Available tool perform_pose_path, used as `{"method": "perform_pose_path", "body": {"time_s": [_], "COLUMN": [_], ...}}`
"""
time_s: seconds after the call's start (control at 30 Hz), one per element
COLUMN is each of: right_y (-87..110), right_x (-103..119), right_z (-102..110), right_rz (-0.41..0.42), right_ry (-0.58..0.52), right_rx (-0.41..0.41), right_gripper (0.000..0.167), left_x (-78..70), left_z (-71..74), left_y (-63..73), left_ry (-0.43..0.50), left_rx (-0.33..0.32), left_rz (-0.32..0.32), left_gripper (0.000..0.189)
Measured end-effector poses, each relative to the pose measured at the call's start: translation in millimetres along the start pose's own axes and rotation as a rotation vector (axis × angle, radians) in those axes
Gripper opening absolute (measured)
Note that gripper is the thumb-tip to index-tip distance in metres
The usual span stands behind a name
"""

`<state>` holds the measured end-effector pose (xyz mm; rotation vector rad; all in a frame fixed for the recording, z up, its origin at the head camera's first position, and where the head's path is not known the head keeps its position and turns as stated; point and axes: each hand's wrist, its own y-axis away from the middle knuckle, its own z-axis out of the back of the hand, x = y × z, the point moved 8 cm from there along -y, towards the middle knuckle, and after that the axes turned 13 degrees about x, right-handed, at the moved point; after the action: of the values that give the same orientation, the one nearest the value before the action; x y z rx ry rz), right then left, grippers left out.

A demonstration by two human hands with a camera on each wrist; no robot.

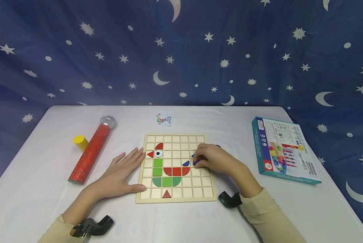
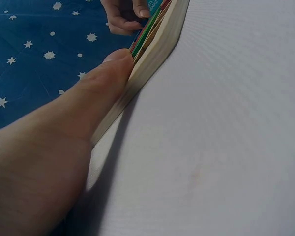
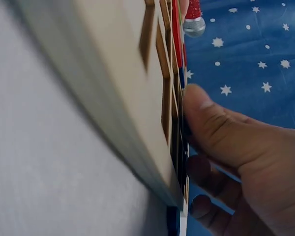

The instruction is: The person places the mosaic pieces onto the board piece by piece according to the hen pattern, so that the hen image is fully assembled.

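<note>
A wooden grid board (image 1: 187,192) lies flat on the white table. Set in its cells are a red triangle (image 1: 150,154), an eye tile (image 1: 158,154), green squares (image 1: 158,162), red squares (image 1: 176,171), rounded red and green pieces, and a blue curved piece (image 1: 186,163). My left hand (image 1: 119,177) rests with spread, straight fingers along the board's left edge; its thumb (image 2: 113,69) touches the rim in the left wrist view. Over the right columns, my right hand (image 1: 218,160) pinches a small blue piece (image 1: 195,162), mostly hidden by the fingers. More blue shows behind that hand.
Behind the board lies a small pattern card (image 1: 163,118). To the left are a red glitter tube with a silver ball top (image 1: 91,152) and a yellow cylinder (image 1: 80,142). A teal-edged game box (image 1: 286,150) lies at the right. A starry blue cloth (image 1: 193,50) hangs behind the table.
</note>
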<state>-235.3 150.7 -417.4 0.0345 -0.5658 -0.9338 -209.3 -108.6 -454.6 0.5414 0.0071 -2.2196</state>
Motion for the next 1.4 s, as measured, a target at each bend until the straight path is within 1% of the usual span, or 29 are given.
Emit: {"method": "perform_pose_path", "body": {"time_s": [0.13,0.37,0.57,0.83,1.0,1.23,1.4], "right_y": [-1.0,-2.2,-2.3,2.8,2.6,1.4,3.3], "right_x": [1,0,1,-6,-7,-7,-11], "right_z": [-1,-2,-2,3,3,2,7], "right_rz": [0.006,0.025,0.037,-0.012,-0.001,0.014,-0.007], "right_ry": [0.02,0.023,0.021,-0.001,0.012,0.002,-0.02], "right_rx": [-0.008,-0.018,-0.015,-0.024,-0.019,-0.026,-0.028], "right_gripper": [0.009,0.011,0.012,0.01,0.007,0.007,0.008], "left_x": [0.9,-1.3,-0.8,-1.2,-0.5,-0.2,-0.1], "left_z": [-0.3,1.9,1.6,1.3,0.5,0.7,0.3], "left_y": [-0.5,0.6,0.3,-0.1,-0.8,-1.3,-1.4], "left_ry": [0.003,-0.003,0.002,0.009,0.015,0.019,0.026], "left_rx": [0.012,-0.005,-0.007,0.0,0.023,0.029,0.027], "left_rz": [0.011,-0.005,-0.002,-0.006,0.01,0.016,0.021], "left_gripper": [0.107,0.105,0.105,0.105,0.106,0.106,0.107]}}
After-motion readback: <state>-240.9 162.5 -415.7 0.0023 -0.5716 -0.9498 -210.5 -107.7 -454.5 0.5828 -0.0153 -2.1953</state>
